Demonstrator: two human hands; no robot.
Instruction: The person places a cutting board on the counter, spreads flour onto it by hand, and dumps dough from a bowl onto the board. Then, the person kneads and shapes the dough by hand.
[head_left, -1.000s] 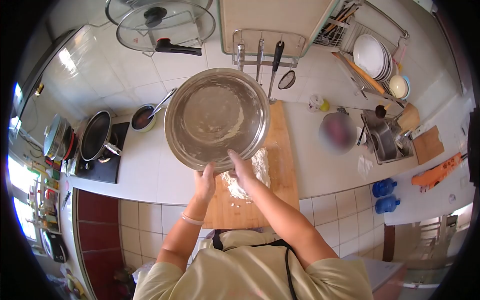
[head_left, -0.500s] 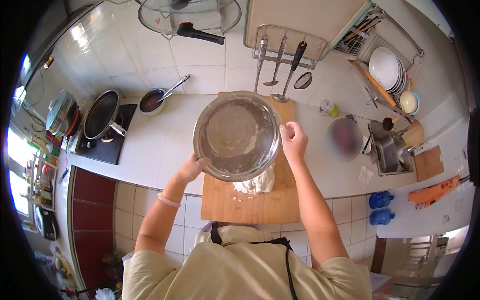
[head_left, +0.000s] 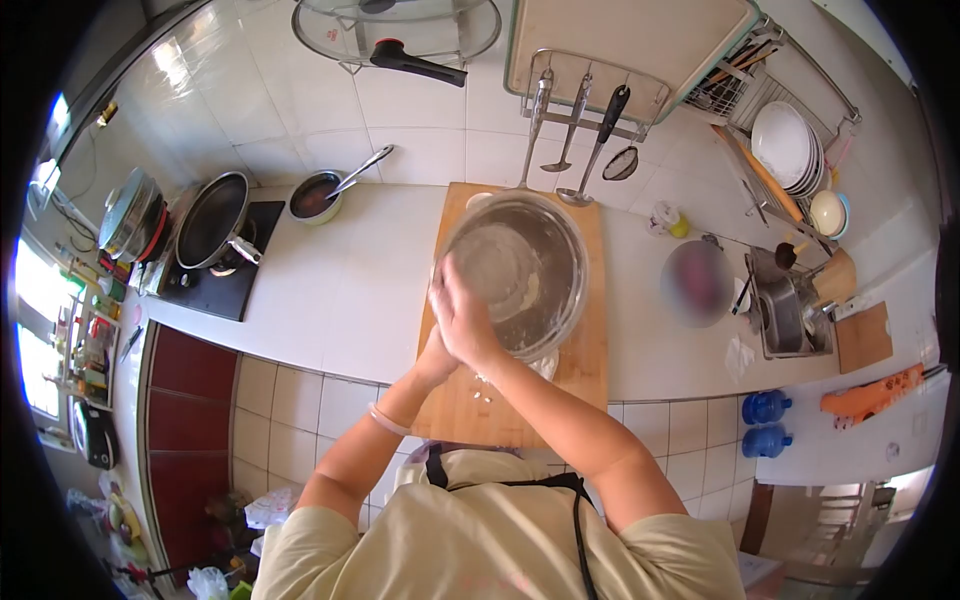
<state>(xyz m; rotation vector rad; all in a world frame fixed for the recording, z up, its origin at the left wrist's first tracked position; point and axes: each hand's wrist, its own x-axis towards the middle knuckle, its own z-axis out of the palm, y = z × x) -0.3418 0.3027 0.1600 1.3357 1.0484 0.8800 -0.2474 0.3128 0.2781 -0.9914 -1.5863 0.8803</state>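
At the metal bowl [head_left: 535,265], right hand's [head_left: 463,320] fingers are extended, left hand's [head_left: 433,362] hidden, grips unclear; slackly held, it might be dropped.

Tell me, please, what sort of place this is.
It looks like a kitchen, probably a home one: the dark frying pan, metal sink and stacked white plates suggest so.

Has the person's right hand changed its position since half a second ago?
Yes: the right hand has moved leftward across the wooden cutting board, from near its right edge to near its left edge.
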